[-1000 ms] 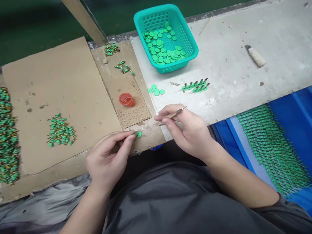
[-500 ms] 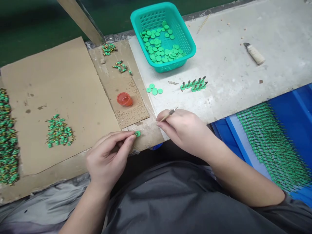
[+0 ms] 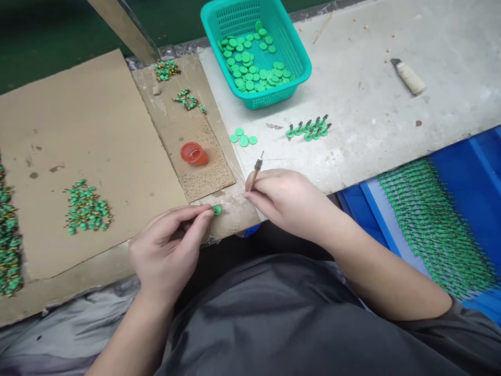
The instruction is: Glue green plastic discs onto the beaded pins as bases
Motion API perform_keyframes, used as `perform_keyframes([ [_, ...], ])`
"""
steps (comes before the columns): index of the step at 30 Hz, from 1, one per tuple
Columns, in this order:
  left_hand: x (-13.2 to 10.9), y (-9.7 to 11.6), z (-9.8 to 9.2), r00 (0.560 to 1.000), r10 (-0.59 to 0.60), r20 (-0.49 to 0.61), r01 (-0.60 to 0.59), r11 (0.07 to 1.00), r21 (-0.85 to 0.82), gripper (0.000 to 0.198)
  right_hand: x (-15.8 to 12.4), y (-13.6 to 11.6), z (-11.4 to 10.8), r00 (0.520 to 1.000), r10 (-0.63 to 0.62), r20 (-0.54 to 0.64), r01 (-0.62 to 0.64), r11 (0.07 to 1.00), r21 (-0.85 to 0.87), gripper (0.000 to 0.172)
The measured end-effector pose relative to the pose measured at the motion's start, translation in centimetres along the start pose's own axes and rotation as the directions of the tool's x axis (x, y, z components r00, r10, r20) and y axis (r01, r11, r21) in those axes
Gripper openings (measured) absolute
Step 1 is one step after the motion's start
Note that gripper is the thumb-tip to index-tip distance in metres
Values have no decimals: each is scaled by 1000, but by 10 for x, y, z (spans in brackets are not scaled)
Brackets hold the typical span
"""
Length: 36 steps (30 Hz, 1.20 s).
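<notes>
Right now a small disc-based piece (image 3: 217, 210) sits at the fingertips of the left hand (image 3: 166, 243), just over the near edge of the workbench (image 3: 371, 99). Thumb and forefinger pinch it narrowly, so its upper part is mostly hidden from me while the green disc shows beyond the fingers. Across from it, near but apart, the right hand (image 3: 287, 201) grips a slender wooden-handled tool (image 3: 255, 175), its thin tip pointing up and away from the person. Just past the hands, a red cup (image 3: 193, 153) leans on a speckled cardboard strip (image 3: 203, 180), with two clusters of green and gold bits farther up the same strip. To the right of the cup lie four loose green discs (image 3: 243, 140), then a group of upright disc-mounted pieces (image 3: 309, 129). Behind these stands a teal plastic basket (image 3: 301, 83) holding many more discs. Over on the left, a broad cardboard sheet (image 3: 97, 130) carries a pile of green and gold parts (image 3: 88, 209). Low at the right, close rows of green pieces (image 3: 438, 230) fill part of a blue crate (image 3: 469, 156).
</notes>
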<state>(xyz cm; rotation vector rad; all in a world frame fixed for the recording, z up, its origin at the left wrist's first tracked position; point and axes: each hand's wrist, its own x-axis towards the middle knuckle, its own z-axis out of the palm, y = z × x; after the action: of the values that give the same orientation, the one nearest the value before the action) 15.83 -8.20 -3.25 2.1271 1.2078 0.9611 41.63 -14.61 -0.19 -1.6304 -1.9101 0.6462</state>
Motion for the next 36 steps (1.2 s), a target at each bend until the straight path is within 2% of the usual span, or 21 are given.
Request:
perform_keyframes([
  [6, -2, -4, -3, 999, 49, 12, -49, 999, 15, 5, -3, 1, 0, 1000, -18, -6, 18, 1000, 4, 21],
  [11, -3, -7, -4, 995, 100, 28, -100, 995, 21, 8, 5, -1, 12, 991, -116, -70, 128, 973, 192, 24],
  [13, -3, -8, -5, 993, 110, 31, -110, 994, 22, 9, 13, -2, 21, 990, -131, -59, 142, 964, 227, 25],
  [16, -3, -7, -5, 993, 110, 40, -111, 993, 24, 13, 24, -4, 30, 988, -152, -18, 152, 965, 212, 28],
  [20, -3, -6, -6, 993, 114, 39, -115, 993, 21, 12, 31, -4, 36, 975, -221, -19, 219, 946, 241, 28],
  [29, -4, -9, -6, 994, 104, 40, -105, 994, 25, 16, 31, -5, 33, 972, -235, 17, 226, 953, 204, 26],
  [36, -3, -8, -5, 993, 107, 42, -108, 994, 32, 9, 34, -11, 27, 961, -263, 89, 248, 957, 149, 21],
])
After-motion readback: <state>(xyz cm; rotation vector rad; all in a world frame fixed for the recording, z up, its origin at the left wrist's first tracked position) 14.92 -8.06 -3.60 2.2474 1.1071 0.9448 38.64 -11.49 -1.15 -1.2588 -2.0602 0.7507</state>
